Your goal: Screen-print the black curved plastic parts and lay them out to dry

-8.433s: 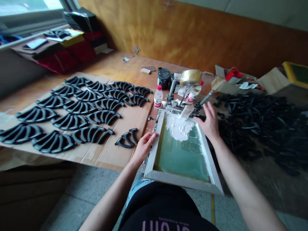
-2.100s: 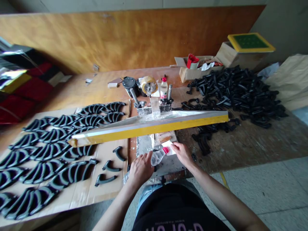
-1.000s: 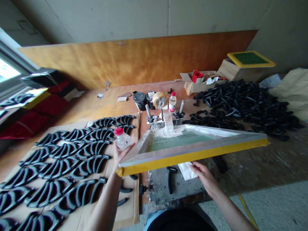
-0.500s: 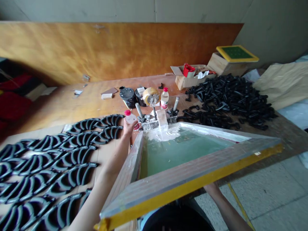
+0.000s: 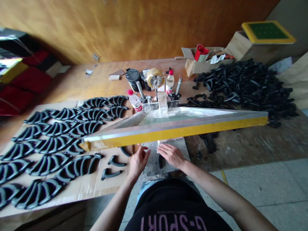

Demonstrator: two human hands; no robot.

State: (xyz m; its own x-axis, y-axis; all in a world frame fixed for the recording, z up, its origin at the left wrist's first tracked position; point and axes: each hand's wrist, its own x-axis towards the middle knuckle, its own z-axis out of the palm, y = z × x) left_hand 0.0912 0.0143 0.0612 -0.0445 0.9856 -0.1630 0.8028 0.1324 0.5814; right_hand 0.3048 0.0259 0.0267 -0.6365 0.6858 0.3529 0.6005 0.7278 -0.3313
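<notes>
A screen-printing frame (image 5: 178, 131) with a yellow front edge stands tilted up on its hinge clamps (image 5: 158, 104); white ink lies in its far end. Beneath it is a metal base plate (image 5: 151, 166) with one black curved part (image 5: 160, 161) on it. My left hand (image 5: 138, 161) rests at the plate's left edge, fingers loosely apart and holding nothing. My right hand (image 5: 172, 154) lies flat over the plate, fingertips at a white cloth (image 5: 160, 145) just under the frame. A small red-capped bottle (image 5: 134, 100) stands left of the hinge.
Rows of black curved parts (image 5: 60, 134) lie on cardboard to the left, with three loose ones (image 5: 113, 166) near my left hand. A large heap of black parts (image 5: 245, 86) fills the right. A tape roll (image 5: 155, 77), black pots (image 5: 132, 77), another bottle (image 5: 169, 81) and boxes (image 5: 204, 62) stand behind.
My left hand set the red-capped bottle down beside the hinge and came back to the plate. My right hand now lies flat under the raised frame. The view has dropped lower.
</notes>
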